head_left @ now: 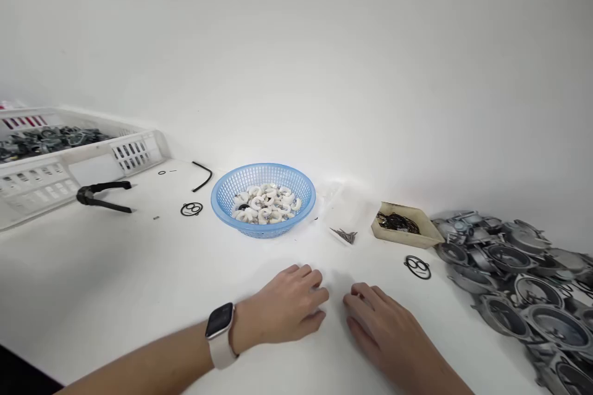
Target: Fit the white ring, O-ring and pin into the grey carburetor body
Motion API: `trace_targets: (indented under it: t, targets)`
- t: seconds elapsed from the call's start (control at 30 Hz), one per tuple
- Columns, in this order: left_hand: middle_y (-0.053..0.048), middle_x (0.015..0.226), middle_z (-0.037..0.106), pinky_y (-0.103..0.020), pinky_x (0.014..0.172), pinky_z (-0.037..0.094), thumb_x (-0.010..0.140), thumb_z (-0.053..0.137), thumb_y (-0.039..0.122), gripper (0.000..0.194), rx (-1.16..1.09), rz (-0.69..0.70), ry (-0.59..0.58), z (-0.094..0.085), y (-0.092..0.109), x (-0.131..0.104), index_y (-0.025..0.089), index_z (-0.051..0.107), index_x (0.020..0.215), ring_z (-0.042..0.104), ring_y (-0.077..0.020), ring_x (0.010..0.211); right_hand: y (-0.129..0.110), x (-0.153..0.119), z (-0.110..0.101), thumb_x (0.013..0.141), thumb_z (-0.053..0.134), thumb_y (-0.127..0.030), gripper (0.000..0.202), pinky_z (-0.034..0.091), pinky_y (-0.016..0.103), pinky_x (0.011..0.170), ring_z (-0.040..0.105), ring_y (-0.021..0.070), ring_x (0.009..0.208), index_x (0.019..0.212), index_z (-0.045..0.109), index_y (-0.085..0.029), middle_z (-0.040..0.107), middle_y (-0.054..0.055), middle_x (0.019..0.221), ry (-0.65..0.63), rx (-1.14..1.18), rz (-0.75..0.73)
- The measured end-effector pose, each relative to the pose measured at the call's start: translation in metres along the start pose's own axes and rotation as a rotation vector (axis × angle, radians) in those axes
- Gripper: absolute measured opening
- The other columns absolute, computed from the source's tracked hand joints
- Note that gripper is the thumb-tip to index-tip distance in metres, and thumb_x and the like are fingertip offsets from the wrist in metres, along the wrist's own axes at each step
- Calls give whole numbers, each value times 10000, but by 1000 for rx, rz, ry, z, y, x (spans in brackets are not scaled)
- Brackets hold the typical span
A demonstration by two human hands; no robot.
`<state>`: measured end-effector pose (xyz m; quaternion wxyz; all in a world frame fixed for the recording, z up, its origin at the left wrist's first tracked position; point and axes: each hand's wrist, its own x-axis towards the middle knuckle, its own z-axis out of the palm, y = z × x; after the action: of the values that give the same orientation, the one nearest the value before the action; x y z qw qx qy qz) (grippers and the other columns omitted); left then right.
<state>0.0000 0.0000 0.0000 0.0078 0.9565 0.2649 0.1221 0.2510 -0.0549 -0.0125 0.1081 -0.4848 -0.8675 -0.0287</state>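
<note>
Both hands lie low in the frame on the white table (115,278). The left hand (282,308), with a pale watch (219,328) on its wrist, rests palm down, fingers loosely curled and gripping nothing. The right hand (380,327) sits just beside it, also palm down, fingers relaxed and empty; the fingertips of the two hands are near each other but apart.

Just above the hands, at the centre of the frame, stands a blue mesh basket (263,197) holding white curved plastic pieces mixed with a few dark ones. To its right lies a small heap of thin metal pins (345,235), then a shallow beige tray (404,225) filled with dark wire rings. A black gasket (417,267) lies flat on the table below that tray. At the right edge, grey cast metal housings (519,284) are piled loose.

In the upper left sits a white slotted crate (69,160) with dark metal parts inside. In front of it lie a black hand tool (104,194), another black gasket (191,209) and a bent black hex key (202,174).
</note>
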Motion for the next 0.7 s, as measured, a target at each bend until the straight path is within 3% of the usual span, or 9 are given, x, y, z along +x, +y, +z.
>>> trace_targets:
  t: [0.7]
  targets:
    - [-31, 972, 612, -352, 749, 455, 1012, 575, 380, 177, 67, 31, 39, 5, -2, 0, 208, 601, 987, 590, -207, 877, 5, -1, 9, 985, 443, -166, 182, 534, 279, 661, 687, 204, 877, 1052, 585, -257, 680, 68, 1057, 89, -6, -43]
